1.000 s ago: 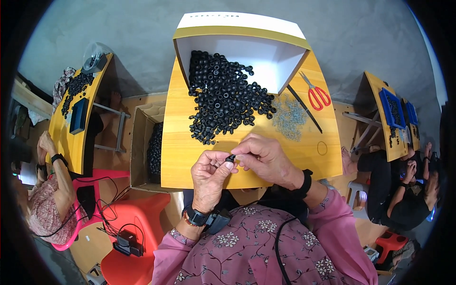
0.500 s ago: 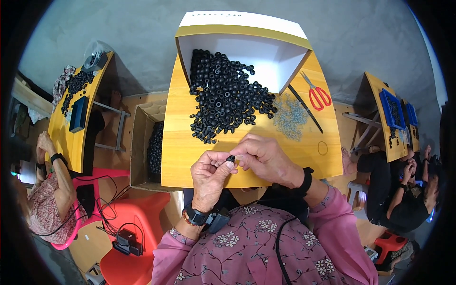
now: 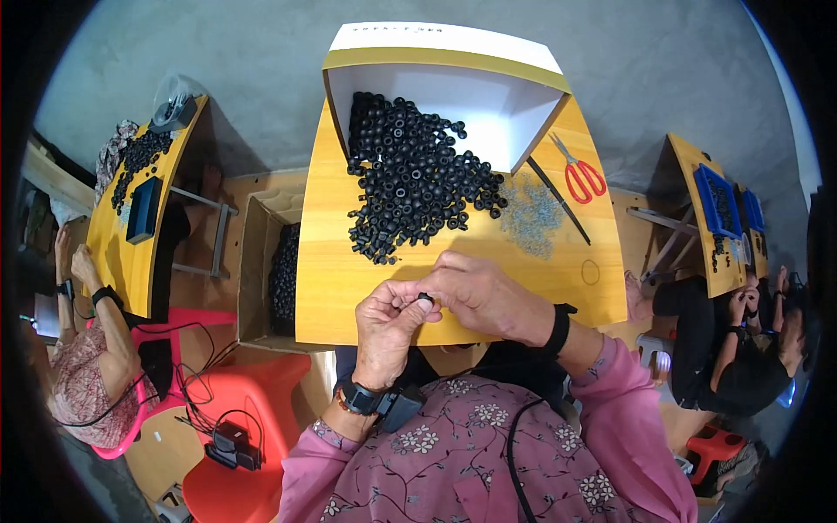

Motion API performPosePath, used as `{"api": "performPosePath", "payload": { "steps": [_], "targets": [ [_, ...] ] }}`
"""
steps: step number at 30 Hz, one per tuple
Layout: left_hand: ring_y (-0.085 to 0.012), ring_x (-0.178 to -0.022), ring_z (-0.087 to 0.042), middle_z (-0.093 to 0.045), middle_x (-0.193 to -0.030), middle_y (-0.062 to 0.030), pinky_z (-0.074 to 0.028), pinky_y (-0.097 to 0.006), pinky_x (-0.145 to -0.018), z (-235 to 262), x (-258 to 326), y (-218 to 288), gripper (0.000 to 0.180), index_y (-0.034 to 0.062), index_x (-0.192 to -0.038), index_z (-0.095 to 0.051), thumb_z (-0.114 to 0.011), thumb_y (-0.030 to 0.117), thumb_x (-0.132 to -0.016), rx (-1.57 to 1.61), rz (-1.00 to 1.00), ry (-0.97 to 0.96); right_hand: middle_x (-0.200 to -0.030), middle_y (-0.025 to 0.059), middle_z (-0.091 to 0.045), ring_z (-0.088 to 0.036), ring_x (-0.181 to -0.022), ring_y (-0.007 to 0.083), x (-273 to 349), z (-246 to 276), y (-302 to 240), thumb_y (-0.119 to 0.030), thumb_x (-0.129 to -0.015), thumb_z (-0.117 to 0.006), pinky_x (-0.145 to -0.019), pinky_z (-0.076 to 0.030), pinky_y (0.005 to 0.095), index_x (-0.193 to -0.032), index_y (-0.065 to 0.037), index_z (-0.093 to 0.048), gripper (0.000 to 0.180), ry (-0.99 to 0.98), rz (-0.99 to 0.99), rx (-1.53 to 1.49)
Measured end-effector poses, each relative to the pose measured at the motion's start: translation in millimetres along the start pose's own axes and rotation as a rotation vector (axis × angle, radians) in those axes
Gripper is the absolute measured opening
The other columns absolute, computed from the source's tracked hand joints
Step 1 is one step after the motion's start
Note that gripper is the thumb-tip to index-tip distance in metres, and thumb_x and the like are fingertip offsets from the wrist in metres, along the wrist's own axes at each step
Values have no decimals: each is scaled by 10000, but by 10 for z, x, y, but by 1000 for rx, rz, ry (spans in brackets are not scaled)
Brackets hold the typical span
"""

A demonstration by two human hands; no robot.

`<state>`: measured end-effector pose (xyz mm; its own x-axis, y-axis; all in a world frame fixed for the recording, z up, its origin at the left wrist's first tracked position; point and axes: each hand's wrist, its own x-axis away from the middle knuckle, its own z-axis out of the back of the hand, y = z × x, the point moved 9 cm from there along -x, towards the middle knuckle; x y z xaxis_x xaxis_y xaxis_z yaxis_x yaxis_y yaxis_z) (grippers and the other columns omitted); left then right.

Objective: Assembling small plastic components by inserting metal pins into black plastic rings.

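My left hand (image 3: pixel 384 328) pinches a small round black plastic piece (image 3: pixel 425 297) between thumb and fingers, above the near edge of the yellow table (image 3: pixel 331 296). Right against it, my right hand (image 3: pixel 485 298) has its fingertips pressed together at the piece; what they hold is hidden. Beyond both hands spreads a heap of similar black pieces (image 3: pixel 414 179), spilling from a white box (image 3: pixel 488 109) tipped on its side. To the right of the heap lies a scatter of tiny clear or greyish bits (image 3: pixel 532 220), too small to make out.
Red-handled scissors (image 3: pixel 584 181) and a thin black rod (image 3: pixel 562 205) lie at the table's right. A cardboard box (image 3: pixel 259 288) with black pieces stands left, near a red chair (image 3: pixel 231 436). Co-workers sit at yellow tables (image 3: pixel 126 253) on both sides.
My right fingers have shifted slightly left and closed over the piece, covering more of it. My left hand barely moves. At left, a co-worker's hands have moved apart.
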<state>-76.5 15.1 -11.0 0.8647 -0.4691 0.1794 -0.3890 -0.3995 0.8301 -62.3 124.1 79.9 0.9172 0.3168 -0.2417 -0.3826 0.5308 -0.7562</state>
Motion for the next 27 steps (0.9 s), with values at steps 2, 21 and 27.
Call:
{"api": "performPosePath", "payload": {
  "steps": [2,21,27],
  "targets": [
    [-168,-836,-698,-698,-965,-122,-596,-294,-758,14,-8,-35,119,-19,-1028,-619,-618,-66,-919,18,16,-5,-858,104,-573,-610,-771,299,-1,40,-1,-35,-848,-646,-685,-504,395,-989,-36,-638,141,67,9,-26],
    [-157,-765,-699,-711,-928,-139,-585,-279,-745,8,12,-124,95,-29,-1022,-629,-588,39,-970,155,162,-32,-893,117,-560,-601,-720,259,180,110,100,-83,-853,-694,-633,-500,341,-1019,-13,-653,185,140,-124,-193],
    [-137,-777,-653,-697,-905,-107,-545,-255,-743,-84,-5,-94,90,-47,-1008,-638,-578,-9,-953,233,158,-8,-1011,132,-573,-659,-784,274,193,-25,-67,-153,-819,-759,-651,-557,349,-1224,-37,-586,456,69,7,207]
  ]
}}
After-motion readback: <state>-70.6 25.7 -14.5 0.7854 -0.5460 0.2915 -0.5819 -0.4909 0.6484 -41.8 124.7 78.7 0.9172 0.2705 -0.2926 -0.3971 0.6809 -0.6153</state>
